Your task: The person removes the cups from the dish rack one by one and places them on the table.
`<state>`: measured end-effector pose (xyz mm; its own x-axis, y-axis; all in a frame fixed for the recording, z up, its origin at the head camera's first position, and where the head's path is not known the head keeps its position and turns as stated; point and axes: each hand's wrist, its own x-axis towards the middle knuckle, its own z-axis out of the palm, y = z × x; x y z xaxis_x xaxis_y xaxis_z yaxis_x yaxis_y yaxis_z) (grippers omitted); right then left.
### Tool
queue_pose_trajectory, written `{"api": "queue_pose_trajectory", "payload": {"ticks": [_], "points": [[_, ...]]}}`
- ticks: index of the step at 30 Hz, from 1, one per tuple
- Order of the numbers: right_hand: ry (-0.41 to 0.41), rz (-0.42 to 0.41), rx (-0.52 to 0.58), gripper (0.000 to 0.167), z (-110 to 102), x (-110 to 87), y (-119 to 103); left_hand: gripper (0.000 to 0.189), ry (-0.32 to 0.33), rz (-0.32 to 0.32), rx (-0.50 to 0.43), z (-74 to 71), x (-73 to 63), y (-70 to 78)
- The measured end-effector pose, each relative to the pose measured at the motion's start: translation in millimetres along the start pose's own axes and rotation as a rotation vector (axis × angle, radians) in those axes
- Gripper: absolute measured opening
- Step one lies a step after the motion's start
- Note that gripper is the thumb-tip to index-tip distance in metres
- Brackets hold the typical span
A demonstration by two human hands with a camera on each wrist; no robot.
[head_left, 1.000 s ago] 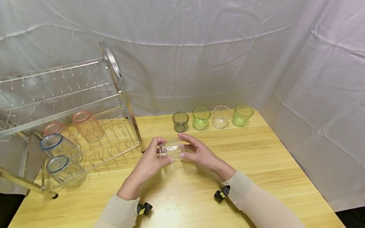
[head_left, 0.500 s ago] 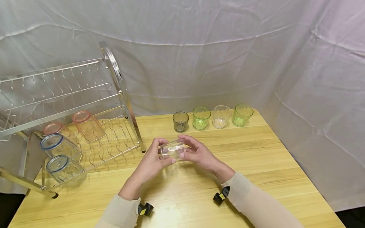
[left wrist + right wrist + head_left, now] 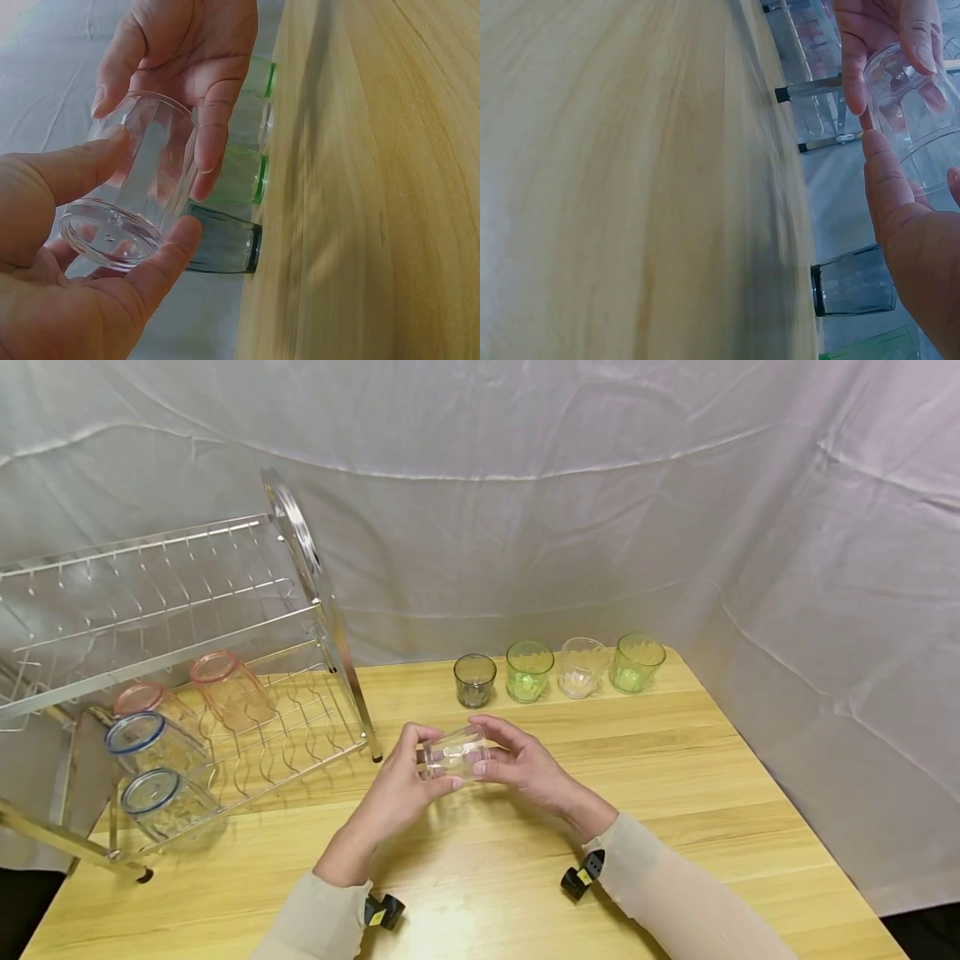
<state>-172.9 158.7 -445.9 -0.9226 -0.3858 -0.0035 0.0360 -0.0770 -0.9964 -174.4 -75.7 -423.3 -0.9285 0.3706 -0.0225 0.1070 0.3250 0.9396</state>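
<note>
A clear drinking glass (image 3: 459,754) lies on its side in the air above the table, between both hands. My left hand (image 3: 396,781) grips it around the thick base end, thumb on the near side. With its fingers and thumb, my right hand (image 3: 522,766) holds the rim end. In the left wrist view, the glass (image 3: 142,172) shows its round base toward the left hand and its open rim toward the right. Nothing is seen inside it. Part of the glass (image 3: 911,112) runs out of the right wrist view.
At the table's back stand a grey glass (image 3: 475,681), a green glass (image 3: 529,672), a clear glass (image 3: 582,668) and another green glass (image 3: 637,665). On the left, a metal dish rack (image 3: 330,643) bears pink glasses (image 3: 234,693) and blue-ringed glasses (image 3: 168,810). A cloth (image 3: 525,510) hangs behind.
Both hands have shifted very slightly to the right with the clear glass, and the right fingers reach a little further over its rim end. The other glasses stay in place.
</note>
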Motion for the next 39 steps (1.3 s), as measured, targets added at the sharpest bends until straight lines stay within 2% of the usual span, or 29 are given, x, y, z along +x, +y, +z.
{"api": "queue_pose_trajectory", "payload": {"ticks": [10,14,19,22,26,31,36,39], "points": [[0.003,0.004,0.006,0.075,0,-0.8,1,0.066,-0.022,0.002,-0.028,0.2,-1.4,-1.4],[0.007,-0.002,-0.014,0.076,-1,-0.9,1,0.069,-0.04,-0.015,-0.079,-1.3,-2.5,-3.0],[0.032,-0.015,-0.027,0.074,-6,-1.2,-3,0.074,-0.058,-0.058,-0.144,-11.7,-7.7,-3.6],[0.048,-0.017,-0.046,0.072,-12,-1.4,-6,0.072,-0.044,-0.054,-0.129,-21.5,-11.9,-2.3],[0.064,-0.017,-0.085,0.071,-20,-0.7,-10,0.065,0.026,-0.036,-0.084,-34.9,-18.6,0.0],[0.085,-0.021,-0.136,0.071,-30,1.9,-16,0.051,0.183,0.006,0.064,-51.2,-27.4,3.1],[0.132,-0.042,-0.345,0.072,-41,7.6,-23,0.043,0.337,0.046,0.28,-63.7,-32.7,2.0],[0.159,-0.039,-0.524,0.072,-46,11.1,-28,0.045,0.372,0.041,0.379,-68.2,-34.6,-1.2]]}}
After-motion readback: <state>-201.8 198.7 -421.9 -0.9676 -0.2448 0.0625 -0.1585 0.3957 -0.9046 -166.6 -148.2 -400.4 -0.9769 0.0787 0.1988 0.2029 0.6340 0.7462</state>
